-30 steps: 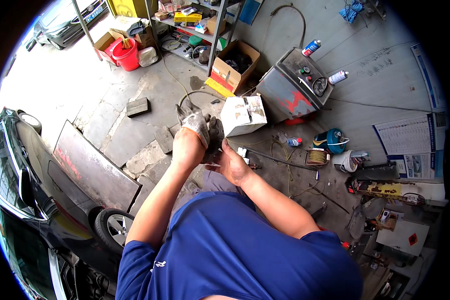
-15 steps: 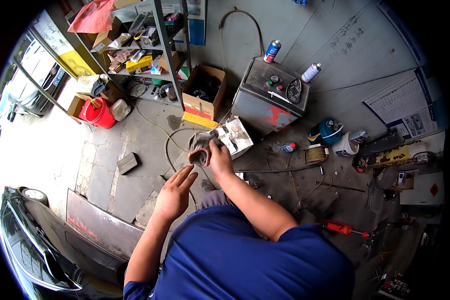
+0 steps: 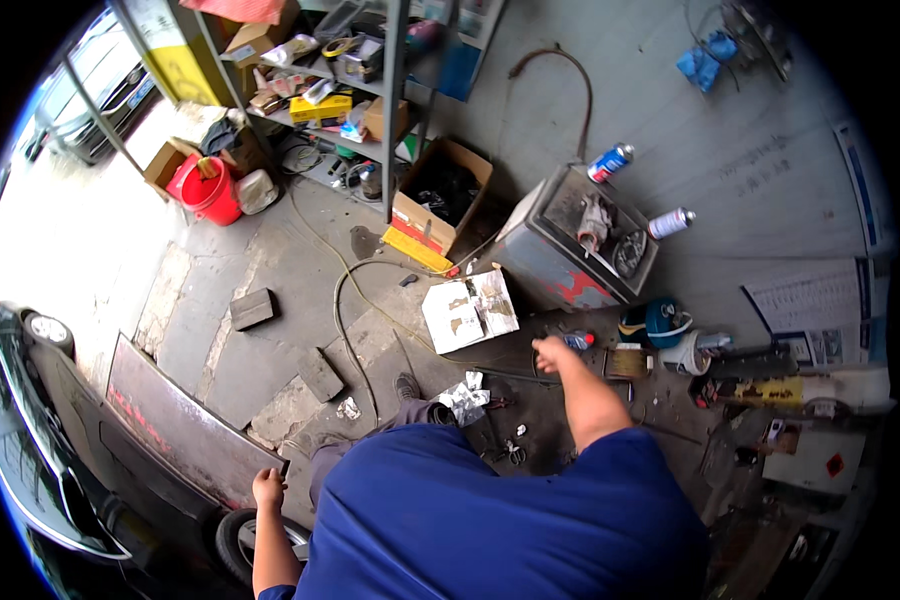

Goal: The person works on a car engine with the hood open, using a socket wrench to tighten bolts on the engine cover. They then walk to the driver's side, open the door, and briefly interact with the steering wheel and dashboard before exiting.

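My right hand [image 3: 550, 355] is out over the floor to the right, its fingers curled in and no object showing in them. It is close to a small bottle with a red cap [image 3: 578, 341]. Low at the left, my left hand [image 3: 268, 488] hangs loosely closed beside the edge of a metal panel [image 3: 160, 415], with nothing visible in it. A crumpled grey work glove [image 3: 596, 222] lies on top of the grey metal cabinet [image 3: 540, 240], beside a dark oval part [image 3: 628, 253]. Both hands are apart from it.
Two spray cans [image 3: 611, 162] stand along the cabinet's far edge. A white box [image 3: 470, 312], a hose [image 3: 338, 310], blocks [image 3: 254, 310] and crumpled foil [image 3: 464, 398] lie on the floor. Shelves [image 3: 320, 75] stand behind; a dark car [image 3: 40, 450] is at the left.
The glove has left my right hand and lies on the cabinet. My right hand has moved right, my left hand down and left. The view has shifted.
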{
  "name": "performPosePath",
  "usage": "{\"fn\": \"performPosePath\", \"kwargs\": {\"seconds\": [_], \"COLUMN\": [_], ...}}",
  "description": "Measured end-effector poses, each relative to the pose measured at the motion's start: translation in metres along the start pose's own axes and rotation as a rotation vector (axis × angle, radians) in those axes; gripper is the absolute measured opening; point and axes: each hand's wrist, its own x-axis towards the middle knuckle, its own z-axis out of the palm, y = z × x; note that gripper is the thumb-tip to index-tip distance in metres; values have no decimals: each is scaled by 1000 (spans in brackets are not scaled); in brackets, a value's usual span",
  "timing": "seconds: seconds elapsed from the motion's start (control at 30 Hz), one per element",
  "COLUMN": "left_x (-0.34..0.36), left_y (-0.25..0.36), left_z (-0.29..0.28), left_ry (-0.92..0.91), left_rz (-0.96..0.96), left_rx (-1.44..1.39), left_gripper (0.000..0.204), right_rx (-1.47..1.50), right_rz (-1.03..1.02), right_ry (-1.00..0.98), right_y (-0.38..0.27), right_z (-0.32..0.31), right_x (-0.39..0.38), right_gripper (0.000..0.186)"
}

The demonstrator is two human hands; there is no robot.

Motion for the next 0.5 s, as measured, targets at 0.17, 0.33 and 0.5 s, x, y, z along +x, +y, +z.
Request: {"fn": "performPosePath", "kwargs": {"seconds": [0.17, 0.33, 0.5], "left_x": [-86, -98, -21], "left_y": [-125, -172, -152], "left_z": [-79, -72, -100], "left_ry": [234, 194, 78], "left_rz": [-556, -693, -530], "left_rx": [-400, -397, -494], "left_gripper": [22, 28, 27], "right_rx": [-108, -454, -402], "right_rz": [21, -242, -330], "right_ry": [-464, -523, -343], "right_y": [-10, -153, -326], "right_z": [220, 326, 375], "right_x": [-48, -94, -85], "right_gripper": [46, 38, 43]}}
